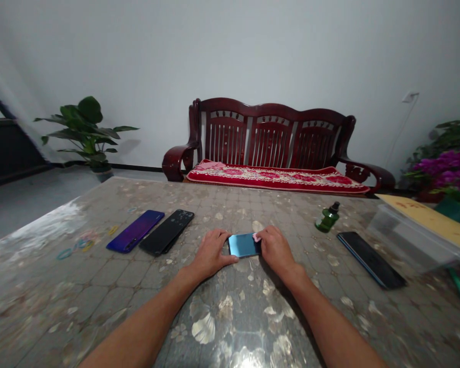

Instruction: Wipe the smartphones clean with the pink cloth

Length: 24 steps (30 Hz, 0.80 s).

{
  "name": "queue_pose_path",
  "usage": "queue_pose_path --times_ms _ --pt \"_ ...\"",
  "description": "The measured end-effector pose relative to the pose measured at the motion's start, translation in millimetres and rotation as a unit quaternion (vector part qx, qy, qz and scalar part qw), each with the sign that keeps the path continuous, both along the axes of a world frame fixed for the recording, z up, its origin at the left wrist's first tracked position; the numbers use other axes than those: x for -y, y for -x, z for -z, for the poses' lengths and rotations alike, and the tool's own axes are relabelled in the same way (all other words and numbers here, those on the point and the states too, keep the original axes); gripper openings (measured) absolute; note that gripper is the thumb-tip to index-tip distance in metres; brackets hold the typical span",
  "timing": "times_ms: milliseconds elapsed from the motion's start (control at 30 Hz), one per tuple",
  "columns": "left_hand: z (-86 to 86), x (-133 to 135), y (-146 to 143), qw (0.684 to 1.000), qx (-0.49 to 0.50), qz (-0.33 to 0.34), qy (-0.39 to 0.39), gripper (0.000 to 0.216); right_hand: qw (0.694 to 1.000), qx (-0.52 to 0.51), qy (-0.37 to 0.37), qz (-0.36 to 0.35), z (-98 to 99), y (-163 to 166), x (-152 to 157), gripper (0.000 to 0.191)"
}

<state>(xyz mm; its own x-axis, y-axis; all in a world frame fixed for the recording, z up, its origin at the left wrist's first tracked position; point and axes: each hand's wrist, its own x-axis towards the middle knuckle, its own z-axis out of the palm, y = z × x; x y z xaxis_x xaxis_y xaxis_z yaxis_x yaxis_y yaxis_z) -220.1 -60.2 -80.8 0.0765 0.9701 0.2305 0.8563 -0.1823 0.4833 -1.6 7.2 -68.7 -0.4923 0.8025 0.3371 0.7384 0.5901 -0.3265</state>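
A smartphone (pixel 243 245) lies flat on the table in front of me, its glossy surface reflecting pale blue light. My left hand (pixel 211 250) grips its left end, fingers at the far edge and thumb at the near one. Over the right end, my right hand (pixel 275 250) is closed on a small pale pink cloth (pixel 256 237), pressed against the phone. Most of the cloth is hidden by the fingers. To the left lie a purple-blue phone (pixel 136 231) and a black phone (pixel 167 232), which seems to rest on another flat dark piece.
On the right stand a green spray bottle (pixel 327 217), a dark phone (pixel 371 259) and a clear plastic box (pixel 410 237) with a yellow board (pixel 431 220) on top. Coloured rubber bands (pixel 78 244) lie at the left. A wooden bench (pixel 270 135) is beyond the table.
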Motion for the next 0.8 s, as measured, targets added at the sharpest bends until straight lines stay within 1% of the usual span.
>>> queue_pose_path --times_ms 67,100,233,300,367,500,567,600,667,800 --pt "-0.7 0 -1 1.0 -0.004 -0.002 0.003 0.06 1.0 0.001 -0.003 0.006 -0.1 1 -1 0.033" --pt "-0.5 -1 -1 1.0 -0.005 -0.003 0.003 0.061 1.0 -0.002 -0.004 -0.007 -0.2 3 1 0.033" --pt "2.7 -2 0 1.0 0.002 -0.001 -0.006 0.058 0.993 -0.013 -0.006 -0.113 -0.7 17 16 0.03" --pt "3.7 -3 0 1.0 0.004 0.0 -0.006 0.058 0.992 -0.009 -0.008 -0.129 -0.5 21 18 0.029" --pt "3.4 -2 0 1.0 0.006 -0.001 -0.004 0.059 0.995 -0.004 -0.013 -0.098 0.2 18 12 0.029" --pt "0.2 -1 0 1.0 0.013 -0.004 0.001 0.059 1.0 0.01 -0.026 0.0 2.3 7 -6 0.033" --pt "-0.6 -1 -1 1.0 0.013 -0.004 0.004 0.058 0.999 0.01 -0.027 0.015 3.1 6 -10 0.033" --pt "-0.5 -2 -1 1.0 0.012 -0.003 0.006 0.059 1.0 0.007 -0.026 0.011 3.3 8 -9 0.033" --pt "0.8 -2 -1 1.0 0.01 -0.002 0.006 0.06 0.999 -0.004 -0.026 -0.018 3.3 15 -3 0.032" --pt "4.4 -3 0 1.0 0.008 0.0 -0.009 0.06 0.994 -0.004 -0.019 -0.111 1.3 30 10 0.028"
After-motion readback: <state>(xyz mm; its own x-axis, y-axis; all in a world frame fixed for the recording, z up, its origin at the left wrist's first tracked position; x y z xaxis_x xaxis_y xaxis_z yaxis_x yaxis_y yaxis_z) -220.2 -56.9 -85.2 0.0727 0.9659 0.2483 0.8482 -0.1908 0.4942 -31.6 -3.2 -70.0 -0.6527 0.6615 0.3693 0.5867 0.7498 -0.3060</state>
